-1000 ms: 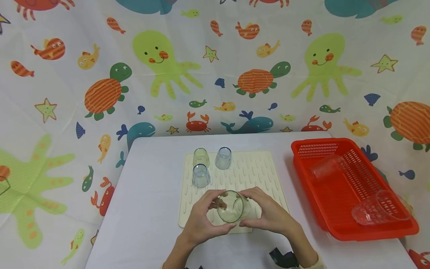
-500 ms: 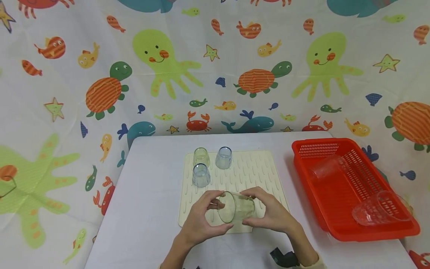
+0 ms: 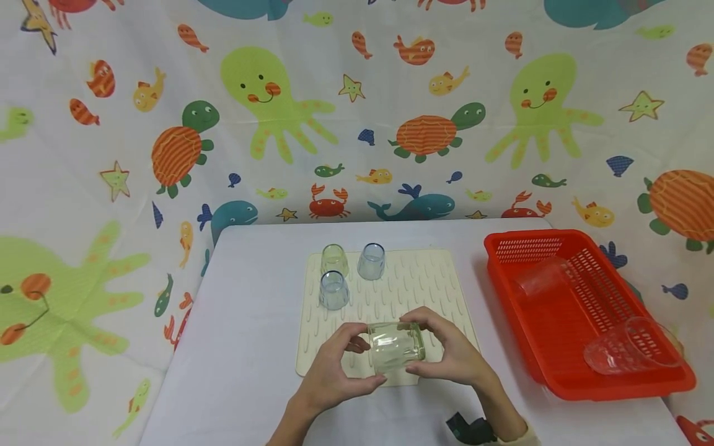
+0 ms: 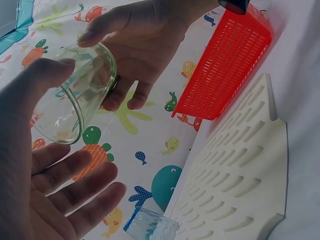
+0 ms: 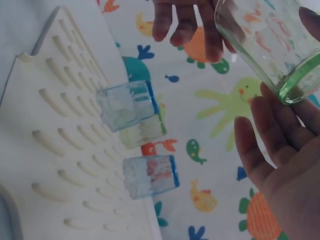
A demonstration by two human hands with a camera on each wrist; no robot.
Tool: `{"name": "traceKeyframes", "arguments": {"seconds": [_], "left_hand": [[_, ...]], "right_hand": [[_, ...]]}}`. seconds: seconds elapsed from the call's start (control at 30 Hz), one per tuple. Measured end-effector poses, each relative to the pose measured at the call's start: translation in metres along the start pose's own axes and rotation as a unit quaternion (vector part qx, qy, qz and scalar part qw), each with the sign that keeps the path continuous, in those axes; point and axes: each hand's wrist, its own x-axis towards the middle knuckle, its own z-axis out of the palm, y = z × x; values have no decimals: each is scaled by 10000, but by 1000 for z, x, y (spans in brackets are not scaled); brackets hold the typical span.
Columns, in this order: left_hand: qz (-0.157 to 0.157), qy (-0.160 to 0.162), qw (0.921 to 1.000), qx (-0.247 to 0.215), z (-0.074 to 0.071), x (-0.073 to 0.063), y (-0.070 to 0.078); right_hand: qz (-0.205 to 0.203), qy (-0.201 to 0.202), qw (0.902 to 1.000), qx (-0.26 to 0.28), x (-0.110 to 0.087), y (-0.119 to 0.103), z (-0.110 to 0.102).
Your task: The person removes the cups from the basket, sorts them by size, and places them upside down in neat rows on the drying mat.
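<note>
Both hands hold a pale green drinking glass (image 3: 395,347) on its side, above the front of a cream ridged mat (image 3: 424,291). My left hand (image 3: 334,367) grips the mouth end between thumb and fingers; its other fingers spread below the rim in the left wrist view. At the thick base end, my right hand (image 3: 449,348) pinches the glass with thumb and fingertips. Two blue-tinted glasses (image 3: 334,291) and a green-tinted glass (image 3: 334,259) stand together at the mat's back left.
A red plastic basket (image 3: 535,347) stands at the right of the white-covered table (image 3: 245,322). Inside it lie two clear glasses (image 3: 625,347) on their sides. A curtain (image 3: 357,173) printed with sea animals hangs behind and to the left.
The green glass has turned from its mouth facing the head camera to lying sideways, mouth left and base right. Both hands keep hold of it and have shifted only slightly.
</note>
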Motion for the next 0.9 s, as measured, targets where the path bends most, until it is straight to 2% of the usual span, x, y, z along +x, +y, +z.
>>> {"name": "traceKeyframes", "arguments": {"seconds": [0.27, 0.57, 0.73, 0.9], "left_hand": [[-408, -41, 9991, 65, -2, -4, 1], [15, -52, 9997, 219, -2, -6, -2], [-74, -61, 9996, 281, -2, -6, -2], [-246, -116, 9993, 264, -2, -8, -2]], "right_hand": [[-43, 109, 9999, 103, 0, -2, 0], [-258, 94, 9996, 87, 3, -3, 3], [-463, 153, 9986, 223, 3, -2, 6], [-884, 279, 9951, 333, 6, 1, 10]]}}
